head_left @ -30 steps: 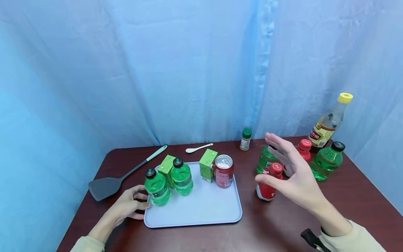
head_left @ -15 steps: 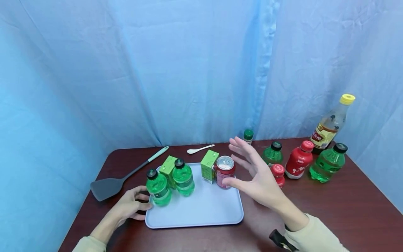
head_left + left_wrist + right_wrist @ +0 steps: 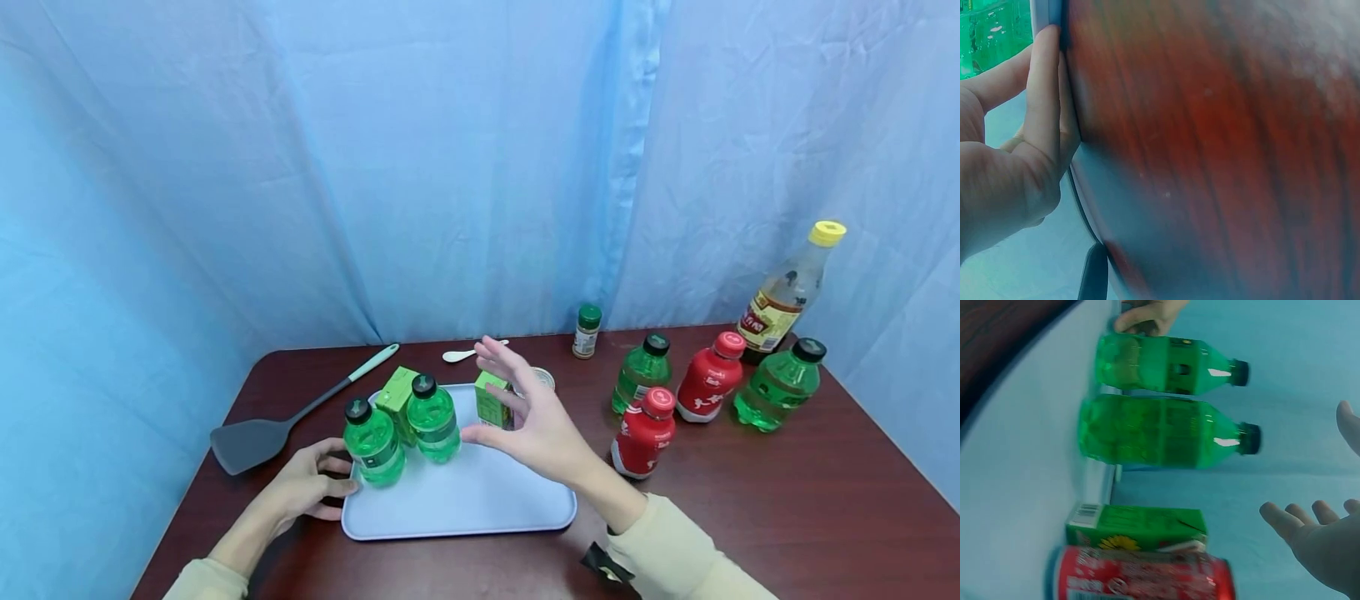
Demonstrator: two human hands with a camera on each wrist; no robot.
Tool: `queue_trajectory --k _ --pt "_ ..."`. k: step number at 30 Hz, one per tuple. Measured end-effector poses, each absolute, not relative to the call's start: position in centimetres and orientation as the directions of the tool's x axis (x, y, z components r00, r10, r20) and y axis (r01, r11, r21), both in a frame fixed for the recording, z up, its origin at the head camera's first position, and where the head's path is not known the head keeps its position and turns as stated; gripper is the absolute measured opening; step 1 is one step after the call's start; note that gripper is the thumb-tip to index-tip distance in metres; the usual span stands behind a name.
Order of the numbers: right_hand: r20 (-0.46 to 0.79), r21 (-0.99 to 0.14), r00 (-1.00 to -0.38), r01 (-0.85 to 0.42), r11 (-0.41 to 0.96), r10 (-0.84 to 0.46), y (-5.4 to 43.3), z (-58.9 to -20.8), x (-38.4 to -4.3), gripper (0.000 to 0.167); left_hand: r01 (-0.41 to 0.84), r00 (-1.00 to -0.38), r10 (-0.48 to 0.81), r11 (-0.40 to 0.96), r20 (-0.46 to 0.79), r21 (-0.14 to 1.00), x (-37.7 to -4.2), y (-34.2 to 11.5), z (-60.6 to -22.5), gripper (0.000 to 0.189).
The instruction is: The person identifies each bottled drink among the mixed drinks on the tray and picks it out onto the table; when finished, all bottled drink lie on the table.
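Observation:
My left hand rests beside the left rim of a pale tray, its fingertips right at the edge. Two green drink bottles with black caps stand on the tray just beside it, before a green drink carton. Over the tray, my right hand is spread with thumb and fingers apart, holding nothing. Behind it in the head view are a second green carton and a mostly hidden red can. In the right wrist view, the can stands close beside that carton.
A grey spatula lies left of the tray, a white spoon behind it. A green-capped jar stands further back. On the right are two red bottles, two more green bottles and a yellow-capped sauce bottle.
My right hand has moved left from the red bottle, past the can, to over the tray, staying spread. My left hand stays at the tray's edge.

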State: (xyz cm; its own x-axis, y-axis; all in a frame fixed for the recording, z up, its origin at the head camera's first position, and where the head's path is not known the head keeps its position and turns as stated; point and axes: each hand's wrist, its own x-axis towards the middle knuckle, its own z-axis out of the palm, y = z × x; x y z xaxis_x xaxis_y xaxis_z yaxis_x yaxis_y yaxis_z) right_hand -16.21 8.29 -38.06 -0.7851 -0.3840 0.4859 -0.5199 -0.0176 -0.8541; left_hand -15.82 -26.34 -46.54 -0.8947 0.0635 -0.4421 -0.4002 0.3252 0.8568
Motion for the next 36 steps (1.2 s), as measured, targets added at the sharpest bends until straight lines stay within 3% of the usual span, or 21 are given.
queue_trajectory --k 9,19,36 --pt "0.379 -0.902 -0.817 -0.432 0.026 -0.435 6.4 -39.7 -17.3 0.096 -0.395 -0.895 0.074 0.323 -0.440 0.860 -15.8 -26.3 -46.5 0.070" --pt "0.366 -0.891 -0.799 -0.449 0.068 -0.477 4.9 -40.7 -18.3 0.094 -0.383 -0.901 0.075 0.327 -0.428 0.864 -15.7 -26.4 -46.3 0.069" --pt "0.288 -0.921 -0.825 -0.377 0.094 -0.487 4.1 -41.6 -19.0 0.092 -0.378 -0.902 0.078 0.333 -0.425 0.864 -15.5 -26.3 -46.2 0.069"
